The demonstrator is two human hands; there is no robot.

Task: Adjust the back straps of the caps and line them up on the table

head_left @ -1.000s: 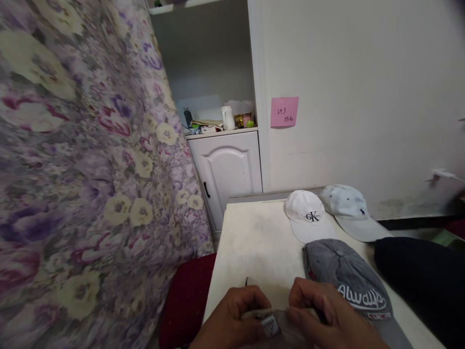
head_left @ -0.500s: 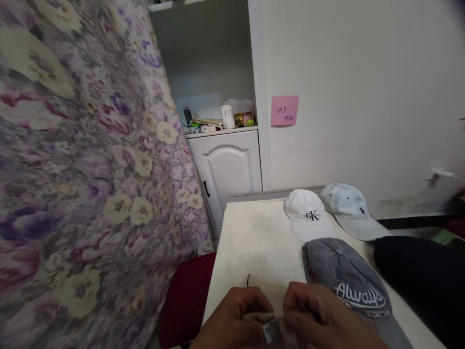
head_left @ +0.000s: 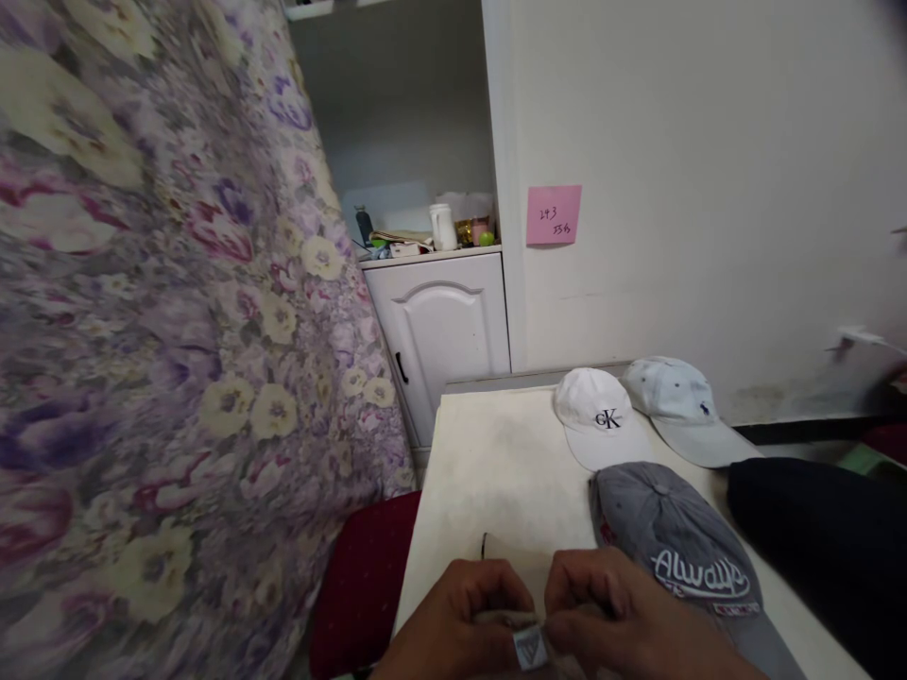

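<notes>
At the bottom centre, both of my hands pinch the edge of a beige cap (head_left: 521, 564) that is largely hidden behind them and by the frame's lower border. My left hand (head_left: 471, 619) is closed with bent fingers on a fold of its fabric. Close beside it, my right hand (head_left: 613, 609) is closed too, thumb and forefinger pressed on the cap. A small pale label (head_left: 530, 648) with a dark triangular mark shows between the two hands. Right of my right hand lies a grey cap (head_left: 673, 534) with white "Always" lettering.
A white cap (head_left: 602, 416) and a pale blue cap (head_left: 680, 401) sit at the far right of the white table (head_left: 488, 472). A dark navy item (head_left: 814, 538) lies at the right edge. A red seat (head_left: 368, 567) and floral curtain (head_left: 213, 378) are left.
My right hand has shifted slightly left, closer to my left hand. The label now faces me more fully, and its mark shows. The other caps have stayed put.
</notes>
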